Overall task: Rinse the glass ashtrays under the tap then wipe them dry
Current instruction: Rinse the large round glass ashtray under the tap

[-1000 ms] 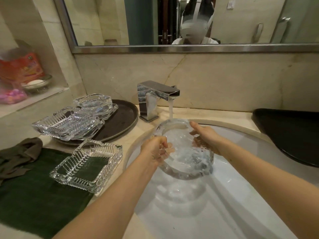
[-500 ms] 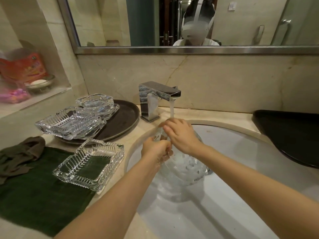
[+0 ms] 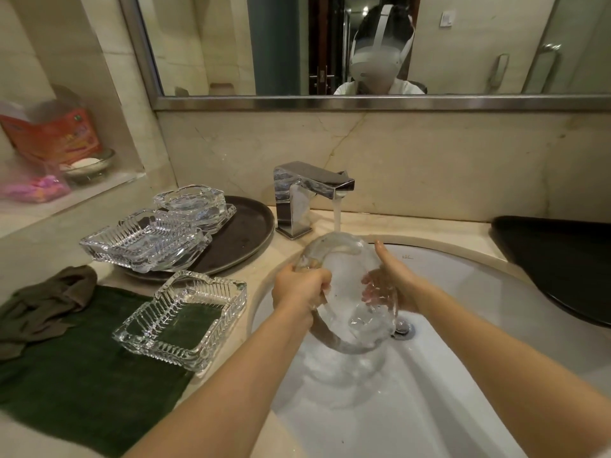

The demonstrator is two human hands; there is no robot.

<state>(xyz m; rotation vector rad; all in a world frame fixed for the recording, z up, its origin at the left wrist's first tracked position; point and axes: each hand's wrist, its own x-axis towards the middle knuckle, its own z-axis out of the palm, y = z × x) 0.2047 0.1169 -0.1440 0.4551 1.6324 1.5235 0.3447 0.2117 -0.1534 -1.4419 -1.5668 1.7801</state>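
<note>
A round glass ashtray (image 3: 344, 269) is tilted on edge over the white sink (image 3: 463, 325), under water running from the chrome tap (image 3: 307, 193). My left hand (image 3: 299, 287) grips its left rim. My right hand (image 3: 393, 282) holds its right side, thumb up at the rim, fingers seen through the glass. A square ribbed glass ashtray (image 3: 183, 320) sits on the green towel (image 3: 66, 375). Several more glass ashtrays (image 3: 145, 239) are stacked on the dark round tray (image 3: 244, 236).
A crumpled brown cloth (image 3: 43, 305) lies at the towel's far left corner. A black tray (image 3: 558, 266) sits right of the sink. A wall niche on the left holds a soap dish (image 3: 87, 165) and colourful packets. A mirror runs above the counter.
My right hand has moved from the ashtray's top rim, beside my left hand, down to its right side. The ashtray's open face is turned more toward me under the stream.
</note>
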